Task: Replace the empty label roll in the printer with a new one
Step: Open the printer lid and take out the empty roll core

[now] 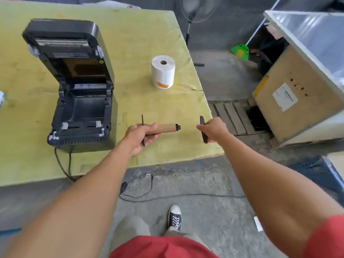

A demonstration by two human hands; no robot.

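On the yellow table (141, 34), over grey floor (204, 211), sit an open printer (74, 101) and white roll (163, 73). Our left hand (141, 136) grips a brown tube (166, 128); our right hand (214, 130) grips a black plate (202, 120).

The printer (74, 108) is black with pale grey clips, and the table (149, 34) under it is yellow-green. The label roll (163, 75) is white with an orange tab, the empty core (166, 128) plain cardboard brown on a black spindle (178, 127), and the guide plate (202, 127) black. The shoe (174, 217) is black with white laces and toe, the shirt (163, 246) red, the floor (204, 183) grey.
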